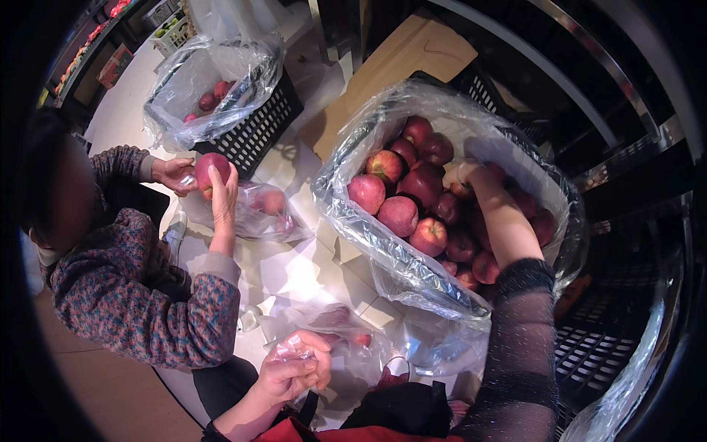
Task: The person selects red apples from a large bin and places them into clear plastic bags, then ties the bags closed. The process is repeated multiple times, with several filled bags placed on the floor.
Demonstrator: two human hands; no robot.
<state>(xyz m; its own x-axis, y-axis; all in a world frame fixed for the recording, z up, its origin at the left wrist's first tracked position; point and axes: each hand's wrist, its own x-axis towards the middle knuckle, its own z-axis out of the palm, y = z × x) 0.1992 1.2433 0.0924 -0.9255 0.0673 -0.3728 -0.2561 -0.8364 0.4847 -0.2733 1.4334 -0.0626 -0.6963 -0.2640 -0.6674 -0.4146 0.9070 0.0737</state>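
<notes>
My right hand (467, 174) reaches into a large crate lined with clear plastic (353, 130), its fingers on an apple partly hidden beneath them; whether it grips the apple is unclear. Red apples (422, 185) fill much of the crate around it. Low in front of me, my left hand (295, 364) is curled around crumpled clear plastic film (293, 347). Just beyond that hand, a clear plastic bag (370, 353) with red apples in it lies on the floor.
A co-worker (149, 287) at the left holds a red apple (211, 170) above another bag of apples (270, 212). Behind stands a lined black crate (248, 130) with several apples. Flattened cardboard (411, 52) lies beyond my crate; a black perforated crate (594, 353) is at the right.
</notes>
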